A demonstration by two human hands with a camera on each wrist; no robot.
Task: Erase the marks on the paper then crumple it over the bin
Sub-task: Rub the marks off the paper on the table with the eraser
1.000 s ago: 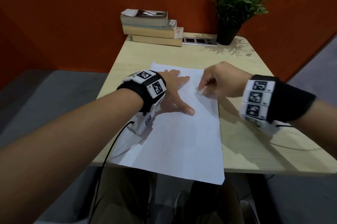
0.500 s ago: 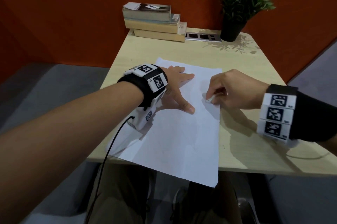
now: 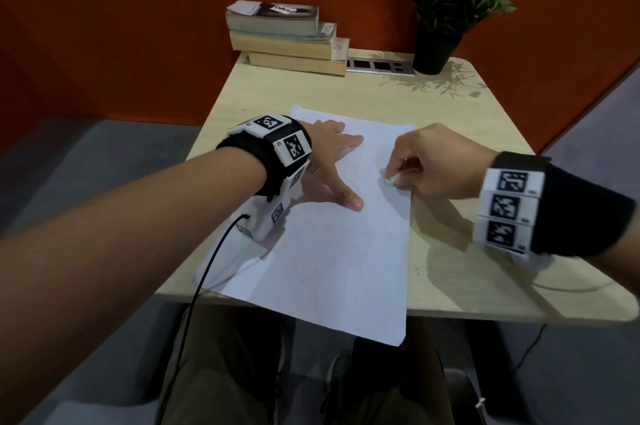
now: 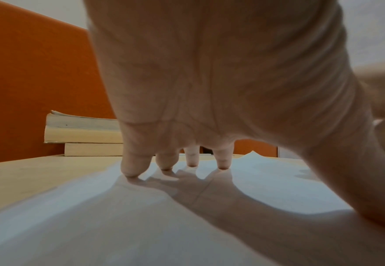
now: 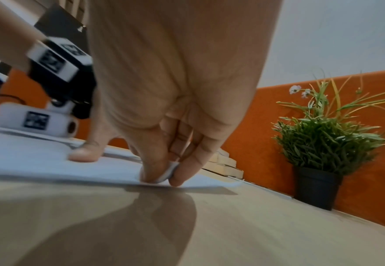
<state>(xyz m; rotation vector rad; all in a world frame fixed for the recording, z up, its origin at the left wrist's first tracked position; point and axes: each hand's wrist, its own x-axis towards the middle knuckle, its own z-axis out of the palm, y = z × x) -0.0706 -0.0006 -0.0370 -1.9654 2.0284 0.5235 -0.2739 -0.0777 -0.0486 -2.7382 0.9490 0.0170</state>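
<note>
Pinching a small white eraser (image 3: 392, 179) between thumb and fingertips, the right hand (image 3: 440, 165) presses it onto the white paper (image 3: 329, 251) near the sheet's right edge. Left hand (image 3: 329, 161) lies spread flat, fingers straight and splayed, fingertips and thumb bearing down on the sheet's far left part. Paper lies flat on the pale wooden table (image 3: 485, 272), its near end overhanging the table's front edge; stacked books (image 3: 287, 38) and a potted plant (image 3: 446, 2) stand at the far side against the orange wall.
</note>
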